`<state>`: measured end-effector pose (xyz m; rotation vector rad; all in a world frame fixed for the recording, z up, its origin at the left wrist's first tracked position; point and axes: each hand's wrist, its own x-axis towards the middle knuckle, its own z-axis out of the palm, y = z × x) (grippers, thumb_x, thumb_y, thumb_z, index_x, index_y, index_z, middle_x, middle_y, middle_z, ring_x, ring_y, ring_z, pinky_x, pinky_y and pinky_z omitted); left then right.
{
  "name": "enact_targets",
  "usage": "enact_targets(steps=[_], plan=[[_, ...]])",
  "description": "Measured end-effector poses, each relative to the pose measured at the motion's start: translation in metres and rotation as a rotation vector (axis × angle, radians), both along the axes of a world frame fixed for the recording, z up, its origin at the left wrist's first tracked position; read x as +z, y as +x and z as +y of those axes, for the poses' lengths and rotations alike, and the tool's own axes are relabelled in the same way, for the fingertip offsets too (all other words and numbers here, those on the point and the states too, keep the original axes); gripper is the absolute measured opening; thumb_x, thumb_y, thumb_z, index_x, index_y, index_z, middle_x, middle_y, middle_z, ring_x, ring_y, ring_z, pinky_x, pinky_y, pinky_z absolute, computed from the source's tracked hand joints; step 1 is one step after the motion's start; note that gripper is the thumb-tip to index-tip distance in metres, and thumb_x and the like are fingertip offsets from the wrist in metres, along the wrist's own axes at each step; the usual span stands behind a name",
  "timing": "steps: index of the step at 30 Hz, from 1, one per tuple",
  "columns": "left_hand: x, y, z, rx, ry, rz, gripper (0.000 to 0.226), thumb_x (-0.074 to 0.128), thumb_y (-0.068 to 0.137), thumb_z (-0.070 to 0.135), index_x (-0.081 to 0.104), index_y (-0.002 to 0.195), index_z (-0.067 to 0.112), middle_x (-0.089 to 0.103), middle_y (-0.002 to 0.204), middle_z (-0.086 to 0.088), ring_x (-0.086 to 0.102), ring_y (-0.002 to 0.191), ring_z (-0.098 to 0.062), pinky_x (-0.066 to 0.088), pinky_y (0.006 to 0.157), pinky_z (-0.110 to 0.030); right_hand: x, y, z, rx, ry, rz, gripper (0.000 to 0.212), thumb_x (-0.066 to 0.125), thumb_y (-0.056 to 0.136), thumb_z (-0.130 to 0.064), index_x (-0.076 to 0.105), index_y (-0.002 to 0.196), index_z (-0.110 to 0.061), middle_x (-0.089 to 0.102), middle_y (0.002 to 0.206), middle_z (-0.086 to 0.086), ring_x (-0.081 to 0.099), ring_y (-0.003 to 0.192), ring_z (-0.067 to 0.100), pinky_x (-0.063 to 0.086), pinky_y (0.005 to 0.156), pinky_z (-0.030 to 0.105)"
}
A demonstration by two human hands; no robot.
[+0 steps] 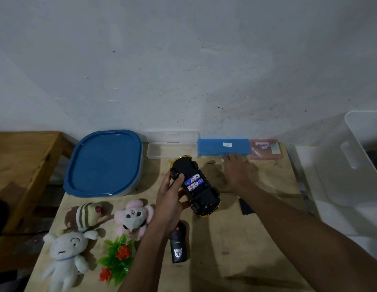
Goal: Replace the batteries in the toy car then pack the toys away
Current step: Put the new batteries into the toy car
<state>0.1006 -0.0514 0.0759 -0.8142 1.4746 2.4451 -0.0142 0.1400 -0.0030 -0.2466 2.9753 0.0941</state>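
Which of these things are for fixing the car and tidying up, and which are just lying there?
For the job: toy car in the left hand, its batteries, black cover, remote, soft toys, plastic flowers; maybe the blue-lidded tub and the blue case by the right hand.

Just lying about, it seems: clear boxes, pink box, white bin.

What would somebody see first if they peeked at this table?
The upside-down car, gripped in the left hand mid-table, its batteries showing. Behind it, the right hand is stretched toward the blue case by the wall. Left of the car sits a big blue lid.
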Motion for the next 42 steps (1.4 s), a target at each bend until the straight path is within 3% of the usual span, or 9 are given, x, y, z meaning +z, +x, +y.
enact_targets(steps=[7,14,17,22,25,29,36,39,42], plan=[[0.010,0.004,-0.002,0.012,0.035,0.016,0.034,0.057,0.099,0.020,0.061,0.132,0.025,0.068,0.122,-0.011,0.064,0.102,-0.032,0.052,0.085,-0.054,0.015,0.005,0.018,0.057,0.085,-0.114,0.043,0.060,0.089,-0.009,0.047,0.130,-0.016,0.047,0.131,0.005,0.048,0.119,0.021,0.046,0.088,0.036],[0.017,0.014,-0.001,0.022,0.060,0.047,0.034,0.056,0.099,0.019,0.060,0.133,0.022,0.067,0.123,-0.014,0.062,0.104,-0.034,0.051,0.087,-0.056,0.007,0.008,0.045,0.126,-0.034,-0.170,0.026,0.042,0.100,-0.013,0.057,0.121,-0.010,0.057,0.121,0.009,0.057,0.109,0.023,0.046,0.093,0.033],[0.021,0.017,-0.001,0.028,0.059,0.055,0.033,0.055,0.100,0.020,0.060,0.132,0.023,0.068,0.121,-0.012,0.064,0.104,-0.033,0.050,0.092,-0.063,0.012,0.022,0.047,-0.051,-0.381,-0.126,0.027,0.043,0.102,-0.018,0.066,0.109,-0.005,0.067,0.109,0.013,0.061,0.095,0.024,0.045,0.082,0.032],[0.025,0.021,-0.003,0.047,0.064,0.080,0.033,0.053,0.101,0.021,0.060,0.133,0.024,0.068,0.123,-0.013,0.065,0.104,-0.032,0.055,0.083,-0.053,0.065,0.063,0.017,-0.628,-1.350,-0.006,0.022,0.058,0.096,-0.022,0.072,0.088,-0.008,0.069,0.072,0.006,0.065,0.067,0.017,0.060,0.075,0.039],[0.028,0.023,0.000,0.060,0.069,0.087,0.034,0.052,0.102,0.021,0.058,0.135,0.025,0.068,0.123,-0.012,0.065,0.107,-0.033,0.056,0.084,-0.054,0.106,0.094,-0.008,-0.626,-1.570,0.040,0.017,0.062,0.093,-0.029,0.074,0.085,-0.020,0.073,0.072,0.002,0.065,0.065,0.008,0.059,0.067,0.026],[0.031,0.028,0.007,0.048,0.069,0.104,0.033,0.053,0.101,0.021,0.059,0.133,0.025,0.069,0.122,-0.012,0.067,0.104,-0.032,0.054,0.088,-0.058,0.134,0.129,-0.035,-0.467,-1.493,0.153,0.009,0.062,0.092,-0.031,0.069,0.086,-0.033,0.069,0.073,-0.014,0.065,0.066,-0.006,0.051,0.060,0.010],[0.034,0.039,0.020,0.047,0.081,0.127,0.032,0.054,0.100,0.021,0.060,0.131,0.023,0.069,0.116,-0.013,0.067,0.100,-0.033,0.054,0.085,-0.055,0.119,0.153,-0.045,-0.278,-1.050,0.564,0.019,0.067,0.088,-0.030,0.076,0.099,-0.018,0.067,0.082,-0.014,0.058,0.075,0.001,0.042,0.065,0.012],[0.036,0.043,0.021,0.043,0.076,0.148,0.034,0.054,0.100,0.022,0.057,0.134,0.023,0.068,0.118,-0.013,0.066,0.100,-0.030,0.055,0.081,-0.050,0.111,0.156,-0.041,-0.264,-1.000,0.554,0.017,0.068,0.087,-0.032,0.076,0.097,-0.021,0.072,0.089,-0.012,0.054,0.084,0.002,0.046,0.072,0.023],[0.039,0.044,0.023,0.047,0.075,0.158,0.035,0.054,0.100,0.022,0.056,0.135,0.023,0.068,0.118,-0.014,0.067,0.098,-0.028,0.056,0.079,-0.048,0.107,0.159,-0.042,-0.261,-1.065,0.446,0.021,0.066,0.088,-0.033,0.074,0.104,-0.021,0.066,0.100,-0.015,0.051,0.094,-0.002,0.043,0.077,0.014]])
